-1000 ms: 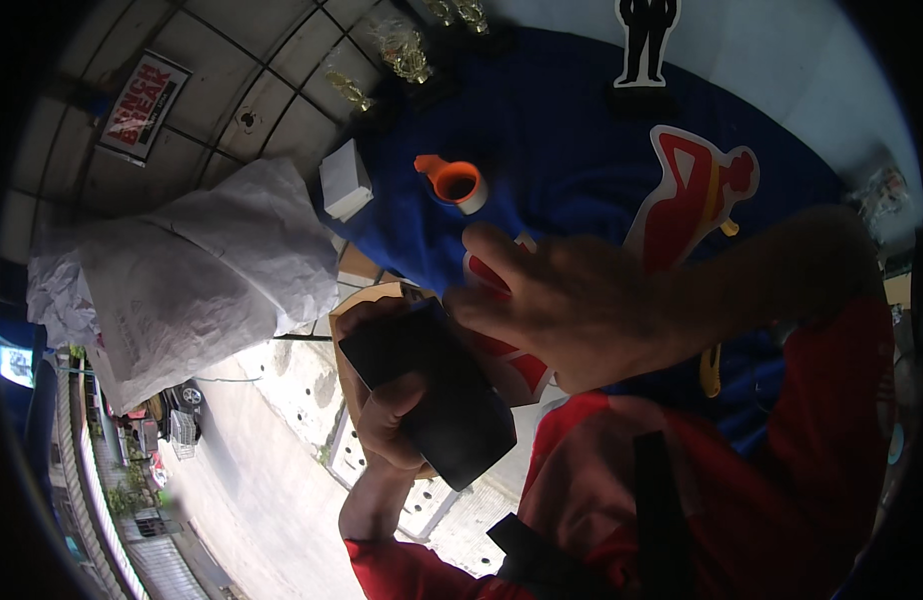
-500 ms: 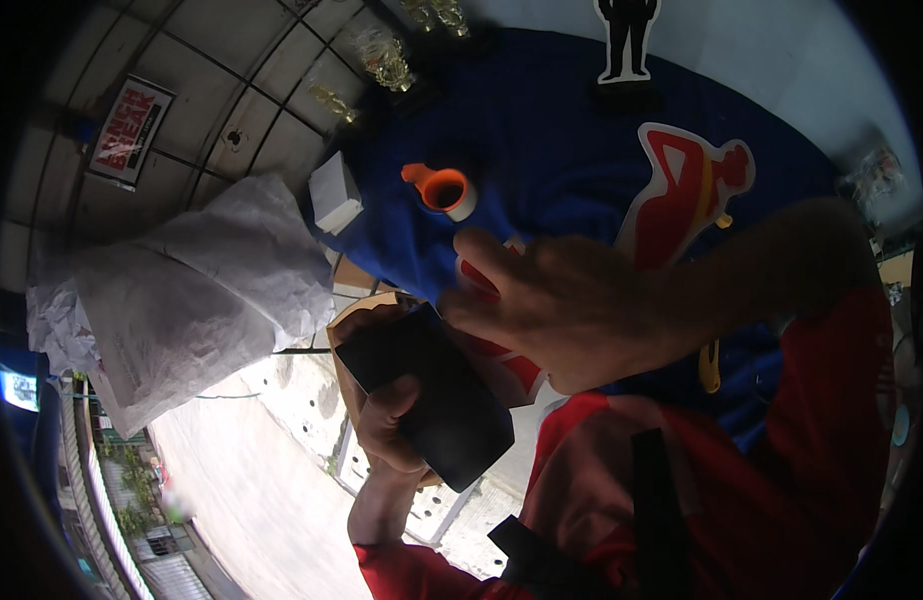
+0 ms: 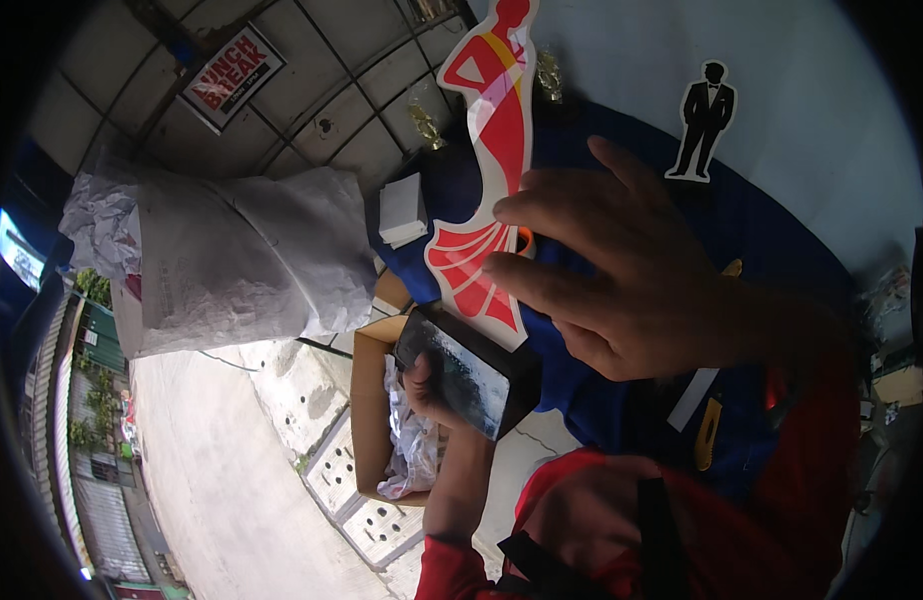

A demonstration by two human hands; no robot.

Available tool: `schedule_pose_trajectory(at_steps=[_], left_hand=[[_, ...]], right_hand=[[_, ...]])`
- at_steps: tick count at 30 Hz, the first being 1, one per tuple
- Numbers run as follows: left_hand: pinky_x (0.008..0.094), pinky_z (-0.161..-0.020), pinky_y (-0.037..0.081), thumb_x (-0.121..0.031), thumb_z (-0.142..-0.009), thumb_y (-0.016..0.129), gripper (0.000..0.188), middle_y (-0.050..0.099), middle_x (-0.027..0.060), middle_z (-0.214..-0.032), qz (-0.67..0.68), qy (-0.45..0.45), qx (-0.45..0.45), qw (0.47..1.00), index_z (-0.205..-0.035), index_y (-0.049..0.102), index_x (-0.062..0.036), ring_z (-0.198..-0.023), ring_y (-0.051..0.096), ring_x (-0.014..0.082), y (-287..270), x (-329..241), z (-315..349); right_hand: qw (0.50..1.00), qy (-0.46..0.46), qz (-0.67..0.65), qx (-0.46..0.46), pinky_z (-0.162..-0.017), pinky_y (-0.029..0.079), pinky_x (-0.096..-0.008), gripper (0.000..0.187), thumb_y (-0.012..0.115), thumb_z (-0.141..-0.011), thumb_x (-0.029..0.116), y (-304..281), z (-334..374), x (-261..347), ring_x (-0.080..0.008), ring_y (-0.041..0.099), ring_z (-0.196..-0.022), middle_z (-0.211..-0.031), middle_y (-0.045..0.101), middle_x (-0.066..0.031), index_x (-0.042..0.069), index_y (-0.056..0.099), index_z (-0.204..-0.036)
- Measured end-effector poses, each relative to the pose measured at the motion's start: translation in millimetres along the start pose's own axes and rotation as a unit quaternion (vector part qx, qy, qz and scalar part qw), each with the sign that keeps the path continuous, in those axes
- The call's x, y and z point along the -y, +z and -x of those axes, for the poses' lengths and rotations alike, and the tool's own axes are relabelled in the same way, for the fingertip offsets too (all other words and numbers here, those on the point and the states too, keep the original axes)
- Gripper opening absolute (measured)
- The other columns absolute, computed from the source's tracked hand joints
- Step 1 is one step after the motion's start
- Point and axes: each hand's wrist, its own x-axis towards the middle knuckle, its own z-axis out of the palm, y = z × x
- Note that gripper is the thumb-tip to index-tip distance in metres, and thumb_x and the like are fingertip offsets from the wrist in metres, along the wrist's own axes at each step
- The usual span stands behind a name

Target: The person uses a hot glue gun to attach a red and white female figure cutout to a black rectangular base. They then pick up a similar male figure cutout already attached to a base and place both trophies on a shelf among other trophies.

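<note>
Here, left hand [image 3: 437, 402]: clasping black block [image 3: 474, 372], thumb on its face.
Red-gowned figure cutout [image 3: 470, 272]: foot meeting block's far edge.
Right hand [image 3: 627, 275]: fingers spread wide by cutout; contact, I can't tell.

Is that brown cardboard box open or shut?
Open: the brown cardboard box shows crumpled white wrapping inside, with no lid across it.
</note>
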Motion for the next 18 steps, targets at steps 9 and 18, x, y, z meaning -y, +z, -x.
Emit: schedule_pose_trajectory(at_steps=[9,18], left_hand=[[0.0402,-0.101,0.048,-0.024,-0.076,0.064,0.062,0.059,0.0129,-0.115,-0.061,0.084,0.012,0.995,-0.132,0.044,-0.0066,-0.109,0.062,0.0291,38.4,45.6,14.9],[0.0455,-0.103,0.050,-0.023,-0.081,0.062,0.057,0.063,0.0165,-0.123,0.073,0.034,0.093,0.992,-0.133,0.051,-0.0033,-0.114,0.064,0.0317,46.6,51.5,35.3]], right_hand=[[0.430,0.177,-0.853,-0.236,-0.111,0.041,-0.0443,0.059,0.064,-0.081,0.023,60.1,-17.6,-20.2,-0.0306,0.060,-0.114,-0.113,0.064,-0.0172,-0.001,0.050,-0.133],[0.431,0.061,-0.839,-0.327,-0.098,0.042,-0.0509,0.011,0.049,-0.073,0.009,55.1,-41.1,-2.5,-0.0219,0.050,-0.078,-0.074,0.041,-0.0044,0.005,0.050,-0.083]])
